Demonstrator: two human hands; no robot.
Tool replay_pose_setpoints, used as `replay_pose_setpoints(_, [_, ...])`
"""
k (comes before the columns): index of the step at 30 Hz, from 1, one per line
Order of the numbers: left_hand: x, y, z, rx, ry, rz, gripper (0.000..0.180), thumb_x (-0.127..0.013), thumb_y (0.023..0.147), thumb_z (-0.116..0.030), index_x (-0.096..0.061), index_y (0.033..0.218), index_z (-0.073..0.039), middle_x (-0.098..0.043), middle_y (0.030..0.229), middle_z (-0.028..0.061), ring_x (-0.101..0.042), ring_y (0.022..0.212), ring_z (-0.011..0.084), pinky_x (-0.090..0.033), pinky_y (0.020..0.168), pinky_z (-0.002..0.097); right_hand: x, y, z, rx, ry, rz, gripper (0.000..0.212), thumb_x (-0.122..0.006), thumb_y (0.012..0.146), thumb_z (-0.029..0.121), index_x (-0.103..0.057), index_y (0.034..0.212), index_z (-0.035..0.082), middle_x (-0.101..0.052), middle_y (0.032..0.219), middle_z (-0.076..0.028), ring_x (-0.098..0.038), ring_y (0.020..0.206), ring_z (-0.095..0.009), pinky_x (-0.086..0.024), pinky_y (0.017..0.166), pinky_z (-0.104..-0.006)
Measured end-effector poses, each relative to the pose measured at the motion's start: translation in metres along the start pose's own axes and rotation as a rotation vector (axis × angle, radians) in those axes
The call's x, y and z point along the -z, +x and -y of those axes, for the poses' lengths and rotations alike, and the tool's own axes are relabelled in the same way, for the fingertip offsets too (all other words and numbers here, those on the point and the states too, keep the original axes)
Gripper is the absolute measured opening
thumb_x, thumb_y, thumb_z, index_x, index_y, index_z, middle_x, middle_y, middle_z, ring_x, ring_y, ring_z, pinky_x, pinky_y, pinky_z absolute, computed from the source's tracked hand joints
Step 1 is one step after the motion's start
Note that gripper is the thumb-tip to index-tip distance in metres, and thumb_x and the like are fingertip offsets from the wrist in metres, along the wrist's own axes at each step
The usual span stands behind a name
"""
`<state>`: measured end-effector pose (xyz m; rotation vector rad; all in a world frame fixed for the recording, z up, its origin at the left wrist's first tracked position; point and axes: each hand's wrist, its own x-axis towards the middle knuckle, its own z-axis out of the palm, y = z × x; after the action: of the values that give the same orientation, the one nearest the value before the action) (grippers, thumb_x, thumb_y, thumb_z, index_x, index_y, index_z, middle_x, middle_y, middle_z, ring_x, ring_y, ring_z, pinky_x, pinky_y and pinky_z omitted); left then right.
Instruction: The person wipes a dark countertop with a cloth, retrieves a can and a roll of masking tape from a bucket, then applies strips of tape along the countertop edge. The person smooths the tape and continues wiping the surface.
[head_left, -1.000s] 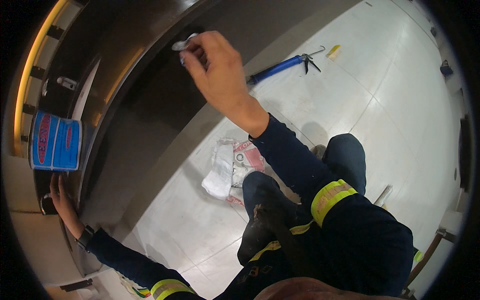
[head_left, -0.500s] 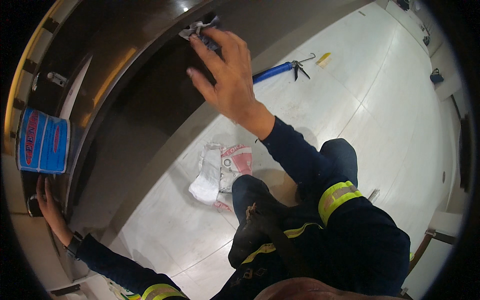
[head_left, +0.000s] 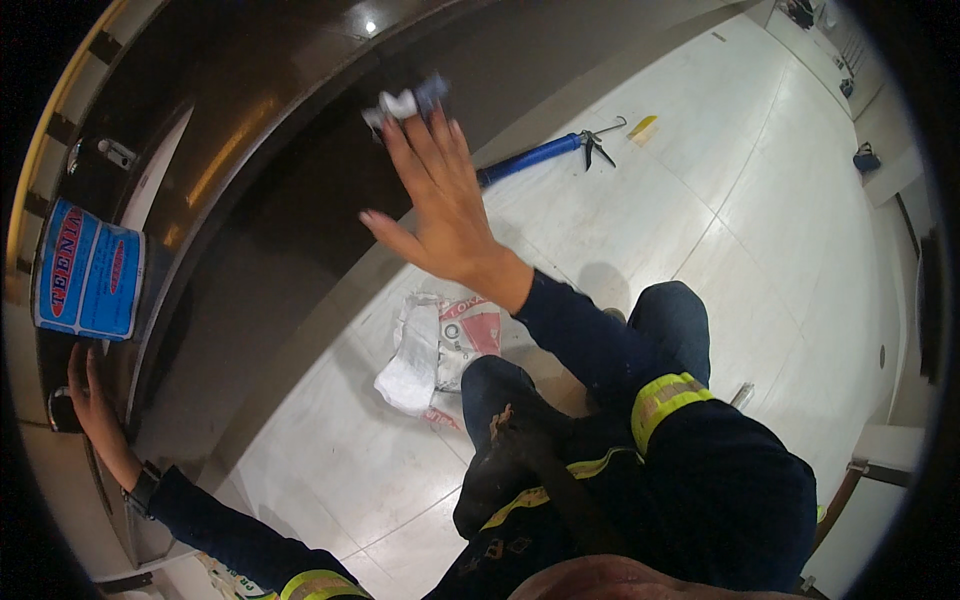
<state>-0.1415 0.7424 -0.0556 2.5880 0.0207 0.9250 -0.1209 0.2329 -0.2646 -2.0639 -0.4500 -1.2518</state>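
Note:
My right hand (head_left: 445, 200) is stretched out over the dark front panel (head_left: 290, 240) below the glossy dark countertop (head_left: 250, 110). Under its fingertips is a crumpled white and grey cloth (head_left: 398, 104), pressed to the panel and slightly blurred; whether it is fabric or paper I cannot make out. My left hand (head_left: 98, 405) rests on the countertop at the far left, fingers extended and holding nothing. Just beyond those fingers stands a blue tin (head_left: 90, 275) with red lettering.
A blue caulking gun (head_left: 535, 158) lies on the pale tiled floor (head_left: 640, 230), near a small yellow piece (head_left: 643, 128). A crumpled white and red bag (head_left: 410, 365) lies by my knee. A small silvery object (head_left: 742, 396) is on the floor to my right.
My right hand has slid down the panel toward me with the cloth, its fingers now straighter. My left hand stays on the countertop, nearly still.

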Motion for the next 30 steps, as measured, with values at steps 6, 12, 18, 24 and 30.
replay_pose_setpoints(6, [-0.001,0.006,0.006,-0.055,0.039,0.003,0.058,-0.057,0.105,-0.04,-0.052,0.149,-0.002,-0.054,0.149,0.0182,-0.051,0.139,0.0275,-0.037,0.116,0.0383,-0.008,-0.04,-0.01,-0.061,-0.065,0.066,0.091,-0.071,0.092,0.041,-0.028,0.161,0.001,-0.027,0.165,-0.027,-0.023,0.153,-0.049,-0.017,0.123,-0.0613])
replay_pose_setpoints(12, [-0.001,0.0,-0.004,-0.022,0.015,0.012,0.06,-0.058,0.104,-0.04,-0.051,0.148,0.0,-0.055,0.148,0.0179,-0.051,0.138,0.0276,-0.037,0.116,0.0376,-0.003,-0.011,0.0,-0.012,0.027,0.006,0.089,-0.07,0.091,0.042,-0.03,0.16,0.001,-0.029,0.164,-0.026,-0.023,0.154,-0.047,-0.015,0.124,-0.0597])
replay_pose_setpoints(18, [0.008,0.005,0.001,-0.036,0.061,-0.003,0.059,-0.058,0.104,-0.039,-0.052,0.148,0.0,-0.055,0.148,0.0181,-0.052,0.137,0.0276,-0.038,0.115,0.0373,-0.006,-0.008,-0.002,0.01,-0.013,0.017,0.089,-0.073,0.09,0.039,-0.032,0.158,-0.002,-0.029,0.163,-0.029,-0.026,0.152,-0.048,-0.019,0.122,-0.0616])
replay_pose_setpoints(24, [-0.005,0.001,-0.01,-0.035,0.005,0.011,0.058,-0.059,0.104,-0.037,-0.053,0.148,0.0,-0.055,0.148,0.0184,-0.052,0.137,0.0277,-0.038,0.115,0.0371,0.001,-0.018,-0.009,-0.002,0.012,-0.001,0.085,-0.068,0.093,0.043,-0.032,0.159,0.003,-0.031,0.163,-0.025,-0.022,0.154,-0.045,-0.014,0.125,-0.0595])
replay_pose_setpoints(30, [0.004,0.008,-0.001,0.008,0.06,0.02,0.06,-0.058,0.104,-0.039,-0.052,0.148,0.001,-0.055,0.149,0.0184,-0.052,0.137,0.0284,-0.038,0.115,0.0384,-0.011,-0.011,-0.008,-0.019,-0.035,-0.02,0.081,-0.065,0.095,0.045,-0.035,0.157,0.001,-0.039,0.156,-0.025,-0.029,0.15,-0.047,-0.016,0.125,-0.0601])
